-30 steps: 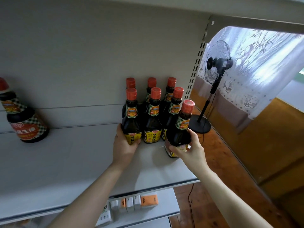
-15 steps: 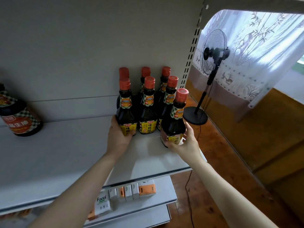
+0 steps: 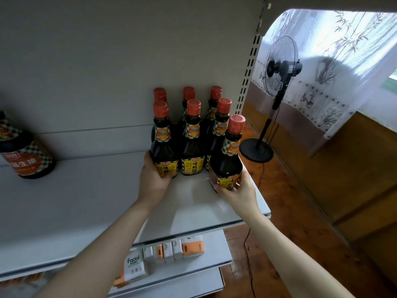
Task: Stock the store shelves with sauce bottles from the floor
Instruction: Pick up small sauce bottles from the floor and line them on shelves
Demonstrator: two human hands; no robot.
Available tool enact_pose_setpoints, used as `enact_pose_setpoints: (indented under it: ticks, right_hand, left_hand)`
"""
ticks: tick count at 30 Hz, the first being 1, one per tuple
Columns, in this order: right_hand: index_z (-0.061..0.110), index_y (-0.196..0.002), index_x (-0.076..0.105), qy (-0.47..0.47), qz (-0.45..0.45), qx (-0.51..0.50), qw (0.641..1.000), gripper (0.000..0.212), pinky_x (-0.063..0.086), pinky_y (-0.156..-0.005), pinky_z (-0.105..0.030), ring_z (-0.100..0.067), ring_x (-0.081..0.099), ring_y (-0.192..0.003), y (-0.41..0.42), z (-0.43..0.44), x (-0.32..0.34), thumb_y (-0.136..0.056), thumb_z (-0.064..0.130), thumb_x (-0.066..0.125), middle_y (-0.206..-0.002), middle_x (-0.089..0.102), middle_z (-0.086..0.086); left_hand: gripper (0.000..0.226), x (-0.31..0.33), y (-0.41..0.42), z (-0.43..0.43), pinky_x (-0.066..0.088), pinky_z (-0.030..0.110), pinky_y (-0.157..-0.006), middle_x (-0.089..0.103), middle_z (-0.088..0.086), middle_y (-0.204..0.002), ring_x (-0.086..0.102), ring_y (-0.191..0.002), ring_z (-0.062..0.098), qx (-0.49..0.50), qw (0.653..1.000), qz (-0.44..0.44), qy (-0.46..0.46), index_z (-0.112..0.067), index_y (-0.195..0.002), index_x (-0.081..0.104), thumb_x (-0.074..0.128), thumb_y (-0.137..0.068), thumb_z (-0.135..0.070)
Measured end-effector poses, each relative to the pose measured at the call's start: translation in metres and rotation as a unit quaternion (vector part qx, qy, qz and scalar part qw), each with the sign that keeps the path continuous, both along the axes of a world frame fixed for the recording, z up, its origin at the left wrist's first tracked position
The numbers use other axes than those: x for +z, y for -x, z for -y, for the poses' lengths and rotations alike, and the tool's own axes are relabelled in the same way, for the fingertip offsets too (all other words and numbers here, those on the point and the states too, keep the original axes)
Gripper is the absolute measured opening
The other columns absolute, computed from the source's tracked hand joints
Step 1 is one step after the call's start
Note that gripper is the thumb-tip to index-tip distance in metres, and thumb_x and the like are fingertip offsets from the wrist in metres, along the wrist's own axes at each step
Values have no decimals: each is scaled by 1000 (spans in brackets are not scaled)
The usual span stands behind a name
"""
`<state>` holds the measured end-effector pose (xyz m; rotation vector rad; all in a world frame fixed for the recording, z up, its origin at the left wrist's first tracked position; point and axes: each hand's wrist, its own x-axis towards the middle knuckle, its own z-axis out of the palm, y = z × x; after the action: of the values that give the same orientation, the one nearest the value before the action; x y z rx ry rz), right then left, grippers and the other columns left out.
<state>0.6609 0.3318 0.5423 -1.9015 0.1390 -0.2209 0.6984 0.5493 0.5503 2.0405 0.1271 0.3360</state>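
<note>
My right hand [image 3: 236, 191] still curls round the base of the tilted sauce bottle [image 3: 225, 158], which stays at the shelf's [image 3: 86, 201] front right, beside the standing rows. My left hand [image 3: 152, 179] keeps gripping the front-left bottle [image 3: 162, 147].

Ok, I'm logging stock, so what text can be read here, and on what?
"180": neck labels of left bottle, middle bottle, right bottle.
"味极鲜": middle bottle's yellow label.
"生抽": big bottle, far left.
"Facial": tissue pack, lower shelf.
Other print: too small or blurred.
</note>
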Motion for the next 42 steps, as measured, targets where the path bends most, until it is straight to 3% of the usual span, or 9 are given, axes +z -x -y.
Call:
enact_pose_setpoints:
  ticks: [9,15,22,27,30,32,37,40,42]
  right_hand:
    - [40,-107,39,6,-10,8,1000,60,52,-88,-46,-16,58,-101,-1,1,0,-67,22,81,-108,59,5]
    - [47,-94,42,9,-9,13,1000,52,52,-87,-46,-15,59,-100,0,1,0,-67,26,80,-108,60,3]
    - [44,-100,39,23,-12,17,1000,54,52,-87,-45,-16,59,-100,1,2,1,-68,25,79,-108,59,2]
    - [29,-115,46,44,-32,30,998,57,52,-86,-41,-14,61,-102,4,6,7,-68,30,79,-111,62,4]
    - [16,-132,42,92,-53,36,994,64,43,-88,-29,-15,52,-114,15,9,16,-77,29,73,-119,56,0]
    - [8,-137,38,157,-54,4,986,66,38,-98,-33,-22,44,-125,28,12,21,-82,32,67,-134,50,-9]
    - [4,-121,55,214,15,12,977,42,34,-84,-24,-25,52,-115,62,-9,31,-87,28,61,-120,58,-11]
    - [4,-124,52,238,35,74,968,45,33,-88,-21,-24,49,-118,79,-51,40,-88,29,59,-125,56,-10]
    - [5,-127,50,255,49,128,957,47,32,-92,-22,-22,47,-121,93,-90,46,-89,32,57,-129,53,-9]
  left_hand:
    - [78,3,1,2,38,25,-85,52,15,-130,51,-117,32,8,1000,-13,-12,-7,-139,27,73,-76,-10]
    - [81,4,3,2,38,25,-85,52,15,-131,51,-118,33,11,999,-21,-26,-8,-140,25,74,-76,-11]
    - [82,8,7,2,39,26,-79,55,14,-127,54,-114,34,16,999,-33,-32,-8,-140,26,75,-75,-17]
    - [91,13,25,-8,37,36,-98,35,18,-145,37,-131,32,31,993,-93,-65,-6,-147,10,69,-81,-31]
    - [78,20,41,-21,30,35,-106,28,12,-150,29,-137,27,26,989,-102,-107,-10,-146,16,61,-87,-32]
    - [71,24,55,-34,30,34,-106,28,7,-150,29,-137,24,29,985,-103,-135,-14,-145,21,58,-88,-34]
    - [61,37,104,-73,32,30,-103,47,13,-138,42,-128,27,21,974,-42,-220,-5,-133,45,63,-84,-36]
    - [59,45,151,-104,37,31,-101,54,14,-130,48,-123,27,23,962,-29,-272,-3,-123,56,56,-82,-45]
    - [65,43,186,-133,48,37,-90,64,15,-115,60,-108,30,27,948,-11,-317,-2,-110,64,43,-77,-54]
